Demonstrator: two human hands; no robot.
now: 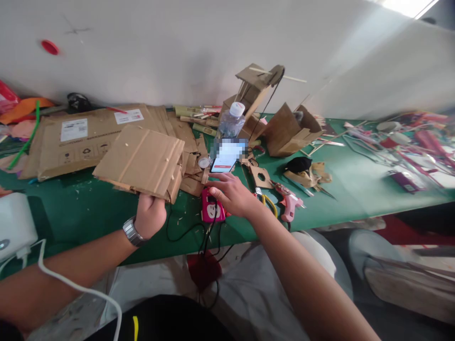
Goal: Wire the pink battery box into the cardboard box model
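From my remote seat I see the left hand (pixel 151 217), wearing a chunky silver metal watch (pixel 132 232), closed on a boxy piece of brown corrugated cardboard (pixel 140 163); its fingers tuck beneath the near edge, so their tips are hidden. The right hand (pixel 233 195) has its fingers extended and slightly apart, gripping nothing that I can see. The cardboard lies just above and in front of the left fingers: a tilted, roughly rectangular top, matt and dry-looking, crossed by pale parallel creases, with frayed layers showing along its lower side. Just beyond the right fingertips is a slim dark phone with a lit, smooth screen (pixel 223 162), partly blurred; whether they touch it I cannot tell. Below those fingers sits a bright pink box with a white cartoon face (pixel 213 210), trailing thin black cords. Farther out from the right fingers stands a clear plastic bottle with a white cap (pixel 229 127). To their right lie a square of cardboard with a round hole (pixel 254 179), a yellow-handled tool (pixel 270 204) and a glossy pink glue gun (pixel 292 206). Past the left fingers, behind the held piece, is a large flat cardboard carton with white labels (pixel 96 130), resting on the smooth green tabletop (pixel 330 189).
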